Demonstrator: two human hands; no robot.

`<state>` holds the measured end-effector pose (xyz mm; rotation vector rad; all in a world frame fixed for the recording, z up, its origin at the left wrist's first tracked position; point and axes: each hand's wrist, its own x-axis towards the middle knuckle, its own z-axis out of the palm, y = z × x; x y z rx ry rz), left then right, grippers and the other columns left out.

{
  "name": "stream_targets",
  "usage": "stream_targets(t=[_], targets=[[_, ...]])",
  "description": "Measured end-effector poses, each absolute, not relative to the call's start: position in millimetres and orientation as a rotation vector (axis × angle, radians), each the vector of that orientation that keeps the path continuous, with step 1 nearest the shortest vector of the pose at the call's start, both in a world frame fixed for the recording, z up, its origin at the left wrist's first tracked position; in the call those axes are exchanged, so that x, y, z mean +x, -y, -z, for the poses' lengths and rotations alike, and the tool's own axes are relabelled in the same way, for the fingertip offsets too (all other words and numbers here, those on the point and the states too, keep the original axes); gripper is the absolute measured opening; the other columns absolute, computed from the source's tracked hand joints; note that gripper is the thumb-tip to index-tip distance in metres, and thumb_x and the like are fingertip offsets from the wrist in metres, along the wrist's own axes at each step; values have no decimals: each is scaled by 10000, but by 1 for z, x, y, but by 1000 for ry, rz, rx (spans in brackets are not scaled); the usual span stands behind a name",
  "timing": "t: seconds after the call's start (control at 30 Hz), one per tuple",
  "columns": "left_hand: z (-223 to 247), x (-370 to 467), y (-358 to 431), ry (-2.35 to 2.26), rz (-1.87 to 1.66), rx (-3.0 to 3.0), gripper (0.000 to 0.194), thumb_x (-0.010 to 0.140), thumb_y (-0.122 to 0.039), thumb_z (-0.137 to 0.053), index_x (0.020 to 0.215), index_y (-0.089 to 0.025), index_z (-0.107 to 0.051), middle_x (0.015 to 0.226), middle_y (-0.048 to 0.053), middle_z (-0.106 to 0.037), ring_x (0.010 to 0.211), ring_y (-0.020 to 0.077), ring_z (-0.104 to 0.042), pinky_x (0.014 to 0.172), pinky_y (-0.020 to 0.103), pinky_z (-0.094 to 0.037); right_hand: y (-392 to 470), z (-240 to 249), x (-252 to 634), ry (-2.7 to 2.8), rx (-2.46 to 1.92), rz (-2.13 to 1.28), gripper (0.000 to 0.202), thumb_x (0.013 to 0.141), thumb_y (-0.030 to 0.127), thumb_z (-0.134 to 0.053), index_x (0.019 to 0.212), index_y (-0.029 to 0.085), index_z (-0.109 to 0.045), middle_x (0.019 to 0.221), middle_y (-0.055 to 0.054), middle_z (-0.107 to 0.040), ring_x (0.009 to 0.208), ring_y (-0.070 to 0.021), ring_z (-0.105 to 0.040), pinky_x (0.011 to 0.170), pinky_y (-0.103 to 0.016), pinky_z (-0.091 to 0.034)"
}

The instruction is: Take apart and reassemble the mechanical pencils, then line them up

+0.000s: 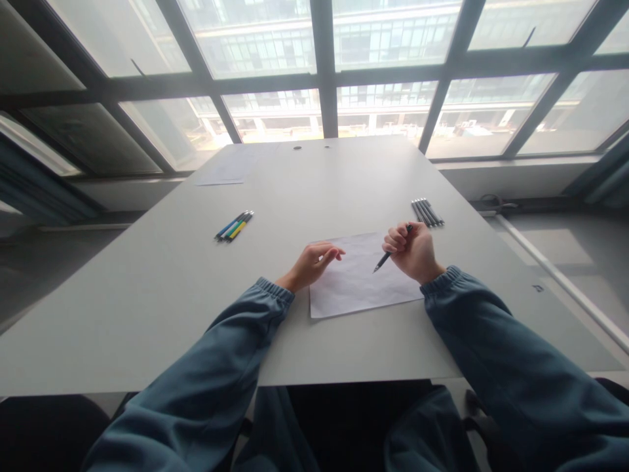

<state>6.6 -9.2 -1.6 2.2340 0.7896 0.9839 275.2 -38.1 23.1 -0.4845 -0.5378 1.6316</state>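
Black pen (381, 262) in the right hand (411, 250), held over the white paper (366, 278) on the table, tip pointing down and toward the left hand. Right hand closed in a loose fist around the pen — fingers curled, top end of the pen poking out by the index finger. Can't tell if the tip touches the paper. Left hand (314, 262) empty, partly open, fingers slightly bent, thumb near them; it lies over the left edge of the paper.

Paper looks blank on the part that shows, slightly wavy, one corner toward the person; right hand and sleeve cover part of its right side.

Just beyond the right hand — a row of dark pens (427, 213) side by side, near ends close to the hand. Farther left, a small group of colored pens (234, 227), blue, green and yellow among them, lying at a slant. More sheets (223, 172) at the far left of the white table (162, 308). Two small round items near the far edge, too small to tell. Blue-gray sleeves on both arms. Large windows (275, 46) beyond the table, bright, building outside.
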Motion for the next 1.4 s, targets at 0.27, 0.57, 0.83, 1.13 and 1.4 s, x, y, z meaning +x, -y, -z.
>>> stream_targets(t=[0.27,0.57,0.83,1.13,1.4], targets=[[10,5,1,-940,-923,2387,238,946,-396,-622,993,-209,-761,1049,81,-760,1026,241,-665,992,418,-509,33,-19,276,643,-708,-1482,184,875,407,-672,901,245,-587,520,103,-242,406,-99,-229,392,-247,-343],[15,2,-1,-1010,-687,2566,413,918,-425,-641,1278,-223,-663,1341,111,-654,1289,284,-575,1142,471,-422,29,-10,277,458,-681,-1447,330,953,470,-451,917,207,-647,705,-32,-584,643,-166,-588,629,-345,-569],[12,1,1,-1000,-549,2592,522,876,-496,-680,1323,-228,-646,1457,126,-577,1391,335,-491,1188,526,-360,28,-10,279,576,-794,-1412,472,896,685,-535,903,224,-635,571,28,-463,476,-123,-419,389,-257,-322],[14,-1,-1,-1058,-489,2606,595,903,-498,-647,1425,-224,-571,1519,135,-521,1438,342,-438,1213,555,-298,35,-14,267,796,-862,-1283,232,764,356,-779,799,236,-584,577,67,-482,470,-85,-445,410,-219,-279],[15,-1,-2,-1061,-455,2618,783,847,-659,-660,1495,-252,-494,1564,136,-466,1462,359,-395,1226,578,-245,39,7,254,1297,-1102,-1057,329,761,467,-803,791,209,-601,529,44,-571,456,-107,-511,434,-227,-336]])
